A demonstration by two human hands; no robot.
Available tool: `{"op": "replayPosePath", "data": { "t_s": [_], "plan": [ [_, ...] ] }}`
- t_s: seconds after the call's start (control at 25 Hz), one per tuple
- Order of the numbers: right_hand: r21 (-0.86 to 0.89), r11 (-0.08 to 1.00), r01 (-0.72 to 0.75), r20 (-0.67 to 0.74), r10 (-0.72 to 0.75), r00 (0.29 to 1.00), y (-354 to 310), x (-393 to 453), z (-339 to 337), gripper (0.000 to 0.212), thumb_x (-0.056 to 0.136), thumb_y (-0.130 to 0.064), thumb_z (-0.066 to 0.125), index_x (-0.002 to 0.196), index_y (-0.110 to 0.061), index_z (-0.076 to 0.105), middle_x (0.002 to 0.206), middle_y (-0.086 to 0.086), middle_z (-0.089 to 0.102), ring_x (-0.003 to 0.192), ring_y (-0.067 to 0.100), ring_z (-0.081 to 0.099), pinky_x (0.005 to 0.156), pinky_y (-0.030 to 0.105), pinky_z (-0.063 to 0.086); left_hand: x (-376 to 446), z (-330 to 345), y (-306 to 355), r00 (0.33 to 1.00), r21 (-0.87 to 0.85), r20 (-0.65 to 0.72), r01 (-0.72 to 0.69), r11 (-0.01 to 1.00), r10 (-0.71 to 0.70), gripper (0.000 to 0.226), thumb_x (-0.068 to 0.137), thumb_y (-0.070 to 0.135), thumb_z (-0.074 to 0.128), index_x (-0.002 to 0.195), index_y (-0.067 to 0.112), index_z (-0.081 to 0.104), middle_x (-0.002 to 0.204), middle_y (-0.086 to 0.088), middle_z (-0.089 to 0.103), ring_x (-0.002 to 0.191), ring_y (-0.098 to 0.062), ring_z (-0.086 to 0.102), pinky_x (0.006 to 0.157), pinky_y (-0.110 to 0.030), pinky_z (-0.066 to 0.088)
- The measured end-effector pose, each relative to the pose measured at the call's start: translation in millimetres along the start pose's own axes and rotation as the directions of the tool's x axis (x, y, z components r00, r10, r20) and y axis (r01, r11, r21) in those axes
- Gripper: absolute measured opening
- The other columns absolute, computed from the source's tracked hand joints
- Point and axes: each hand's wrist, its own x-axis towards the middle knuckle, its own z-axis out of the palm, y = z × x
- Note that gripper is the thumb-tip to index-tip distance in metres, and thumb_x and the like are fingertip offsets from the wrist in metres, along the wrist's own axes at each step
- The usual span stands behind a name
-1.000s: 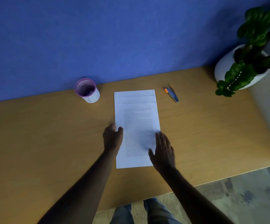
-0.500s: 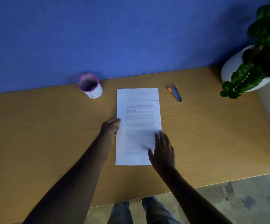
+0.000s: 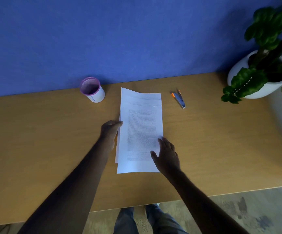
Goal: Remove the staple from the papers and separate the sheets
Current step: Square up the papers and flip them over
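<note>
papers: mid desk, top sheet's L edge lifted
L hand: pinches that edge, 9 o'clock side
R hand: flat, fingers straight, pressing at 4 o'clock
staple remover: 2 o'clock of papers, apart

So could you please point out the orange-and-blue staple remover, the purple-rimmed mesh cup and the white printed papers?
orange-and-blue staple remover [image 3: 179,99], head view, its blue body.
purple-rimmed mesh cup [image 3: 97,96], head view, white side wall.
white printed papers [image 3: 141,125], head view, top sheet's text.

- Desk: wood-grain top, matt and smooth.
- Papers: thin white printed sheets, matt.
- Pen cup: fine mesh wall is seen, purple-rimmed.
- Staple remover: shiny metal, orange plastic tips.
- Plant pot: smooth white.
- Wall: matt blue, finely textured.
</note>
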Motion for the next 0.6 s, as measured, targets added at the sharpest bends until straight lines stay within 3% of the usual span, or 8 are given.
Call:
{"op": "replayPosePath", "data": {
  "t_s": [0.16,0.32,0.4,0.48,0.6],
  "plan": [
    [0.330,0.943,0.046,0.019,-0.056,0.998,-28.4,6.4,-30.8,0.057,0.101,-0.041,0.063,0.152,-0.023,0.045,0.163,-0.002,0.042,0.149,0.020,0.042,0.119,0.042,0.042,-26.7,7.3,8.0,0.992,0.006,0.001,-0.126,0.992,0.126,0.015,0.095,0.015,0.069,0.103,0.002,0.071,0.102,-0.014,0.073,0.095,-0.030,0.067,0.078,-0.034,0.051],
    [0.710,0.704,-0.021,0.104,-0.075,0.992,-71.2,11.9,-53.2,0.050,0.102,-0.045,0.061,0.147,-0.026,0.051,0.154,-0.006,0.053,0.136,0.015,0.055,0.102,0.025,0.046,-74.0,23.7,11.5,0.964,-0.039,0.054,-0.260,0.965,0.262,0.005,0.091,0.012,0.070,0.086,0.011,0.069,0.086,-0.011,0.071,0.083,-0.023,0.067,0.071,-0.036,0.055],
    [0.796,0.602,-0.065,0.089,-0.010,0.996,-81.3,9.8,-55.9,0.043,0.103,-0.044,0.058,0.141,-0.023,0.056,0.142,-0.004,0.062,0.126,0.015,0.061,0.089,0.020,0.052,-99.6,32.4,8.3,0.958,-0.129,0.133,-0.239,0.962,0.256,0.006,0.089,0.013,0.067,0.089,0.007,0.068,0.091,-0.022,0.073,0.085,-0.031,0.072,0.077,-0.050,0.060],
    [0.813,0.579,-0.059,0.022,0.071,0.997,-81.3,3.9,-55.4,0.034,0.103,-0.041,0.059,0.130,-0.021,0.061,0.122,-0.002,0.069,0.111,0.017,0.067,0.070,0.013,0.051,-116.3,38.1,2.5,0.954,-0.135,0.167,-0.229,0.964,0.250,0.014,0.089,0.017,0.063,0.093,0.005,0.067,0.100,-0.025,0.073,0.098,-0.042,0.073,0.090,-0.060,0.058],
    [0.780,0.625,-0.027,-0.058,0.114,0.992,-72.8,-1.4,-53.5,0.018,0.103,-0.029,0.059,0.117,-0.020,0.066,0.105,-0.004,0.070,0.098,0.020,0.069,0.073,0.024,0.056,-124.8,34.1,-3.2,0.938,-0.083,0.203,-0.269,0.959,0.281,0.010,0.093,0.016,0.065,0.096,0.006,0.067,0.101,-0.016,0.075,0.102,-0.039,0.073,0.092,-0.056,0.058]
  ]
}}
